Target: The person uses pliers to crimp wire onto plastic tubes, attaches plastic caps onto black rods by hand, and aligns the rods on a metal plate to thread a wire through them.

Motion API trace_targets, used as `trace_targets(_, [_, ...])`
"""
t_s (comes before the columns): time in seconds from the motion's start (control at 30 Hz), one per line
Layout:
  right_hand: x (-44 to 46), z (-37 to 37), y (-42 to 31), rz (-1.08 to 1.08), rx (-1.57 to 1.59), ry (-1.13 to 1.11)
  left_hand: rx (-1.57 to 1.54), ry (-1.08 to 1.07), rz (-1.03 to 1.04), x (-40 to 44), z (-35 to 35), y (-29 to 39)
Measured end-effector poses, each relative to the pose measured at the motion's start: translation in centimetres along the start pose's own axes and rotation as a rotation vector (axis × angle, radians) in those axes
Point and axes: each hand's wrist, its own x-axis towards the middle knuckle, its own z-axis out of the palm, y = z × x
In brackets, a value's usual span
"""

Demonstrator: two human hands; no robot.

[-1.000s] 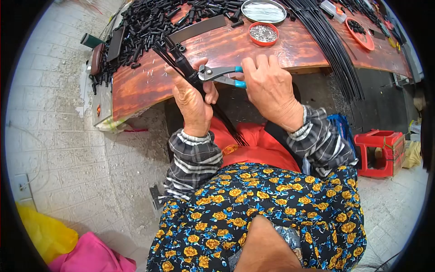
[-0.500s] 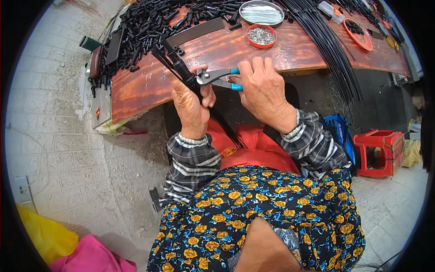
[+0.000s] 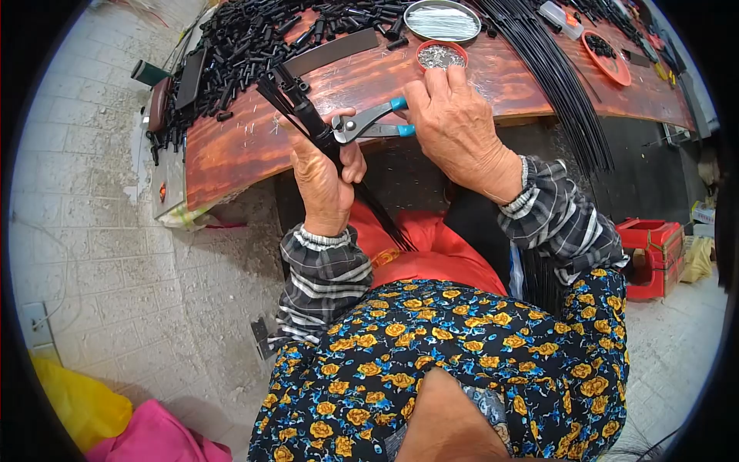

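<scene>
Your left hand points upward, its grip curled around a black tubular piece. Your right hand, back uppermost, clasps blue-handled pliers in its grip.

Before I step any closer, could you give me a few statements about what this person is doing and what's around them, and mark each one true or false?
1. The right hand has the pliers in its grip. True.
2. The left hand is empty. False: it holds a black bundle.
3. The pliers have blue handle ends. True.
4. The small red dish is on the person's lap. False: it sits on the table.
5. A red stool stands on the floor, off to the person's right. True.
6. The sleeves are plain yellow. False: they are checked in dark and white.
</scene>
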Motion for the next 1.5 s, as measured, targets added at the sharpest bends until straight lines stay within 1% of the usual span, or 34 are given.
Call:
trace_targets(0.1, [-0.2,-0.3,-0.2,0.005,-0.016,-0.01,-0.001,-0.001,-0.001,0.1,0.0,0.0])
trace_targets(0.27, [-0.7,-0.3,-0.9,0.052,0.017,-0.071,0.063,0.082,0.055,0.1,0.1,-0.2])
trace_targets(0.37, [-0.7,-0.7,-0.9,0.037,0.053,-0.046,0.112,0.105,0.088,-0.1,0.6,-0.1])
trace_targets(0.43, [-0.4,-1.6,-0.1,-0.01,0.024,-0.123,0.109,0.102,0.093,-0.4,0.8,-0.1])
trace_targets(0.47, [-0.1,-2.1,0.4,-0.009,0.02,-0.126,0.104,0.096,0.094,-0.5,0.9,-0.1])
trace_targets(0.53, [0.7,-3.5,1.6,-0.094,0.049,-0.255,0.112,0.067,0.099,-1.0,1.3,-0.2])
trace_targets(0.57, [1.2,-4.2,2.3,-0.094,0.048,-0.261,0.124,0.043,0.11,-1.2,1.5,-0.1])
trace_targets(0.63, [2.3,-5.6,3.7,-0.228,0.132,-0.478,0.119,0.036,0.1,-1.8,2.0,-0.2])
trace_targets(0.7, [3.5,-6.6,5.1,-0.331,0.302,-0.532,0.113,0.018,0.082,-2.2,2.5,-0.3])
trace_targets(0.77, [4.4,-5.2,7.5,-0.609,0.501,-0.589,0.13,0.015,0.09,-2.6,3.1,-0.2])
trace_targets(0.8, [5.2,-5.7,6.6,-0.437,0.523,-0.87,0.129,0.015,0.085,-2.8,3.3,-0.2])
trace_targets(0.83, [5.2,-5.8,6.5,-0.426,0.529,-0.877,0.13,0.014,0.072,-3.0,3.3,-0.3])
trace_targets(0.9, [5.1,-5.7,6.6,0.076,0.956,-1.399,0.063,-0.05,0.096,-3.2,3.1,-0.5])
trace_targets(0.93, [4.3,-4.9,6.9,0.126,1.104,-1.485,-0.04,-0.124,0.128,-3.0,2.6,-1.0])
trace_targets(0.97, [4.0,-4.5,6.9,0.14,1.111,-1.481,-0.037,-0.131,0.116,-3.1,2.5,-0.9])
trace_targets(1.03, [3.7,-4.2,6.9,0.181,1.219,-1.765,0.011,-0.24,0.173,-3.4,2.5,-0.7])
trace_targets(1.07, [3.4,-3.9,6.9,0.215,1.26,-1.801,-0.063,-0.211,0.128,-3.7,2.8,-0.4])
trace_targets(1.1, [3.1,-3.5,7.0,0.226,1.265,-1.792,-0.062,-0.221,0.121,-3.8,2.8,-0.4])
trace_targets(1.17, [2.8,-2.3,7.2,0.103,1.405,-1.975,0.155,-0.252,0.107,-3.9,2.7,-0.3])
trace_targets(1.2, [2.8,-2.1,7.1,0.11,1.417,-2.026,0.128,-0.272,0.09,-3.9,2.6,-0.3])
trace_targets(1.23, [2.5,-2.3,7.1,0.115,1.417,-2.023,0.127,-0.276,0.089,-3.9,2.6,-0.4])
trace_targets(1.3, [2.1,-2.7,7.1,0.14,1.427,-1.866,0.112,-0.316,0.045,-3.7,2.6,-0.3])
trace_targets(1.33, [1.8,-3.1,7.2,0.135,1.417,-1.729,0.114,-0.313,0.052,-3.6,2.6,-0.3])
trace_targets(1.37, [1.2,-3.3,7.2,0.126,1.41,-1.732,0.092,-0.29,0.057,-3.4,2.5,-0.3])
trace_targets(1.43, [0.5,-4.1,6.3,-0.157,1.12,-0.833,0.066,-0.254,0.075,-3.3,2.3,-0.2])
trace_targets(1.47, [0.3,-5.7,5.7,-0.064,0.915,-0.859,0.019,-0.24,0.058,-3.3,2.4,-0.3])
trace_targets(1.5, [-1.8,-4.4,4.8,-0.204,0.591,-0.343,-0.026,-0.229,0.036,-3.3,2.4,-0.4])
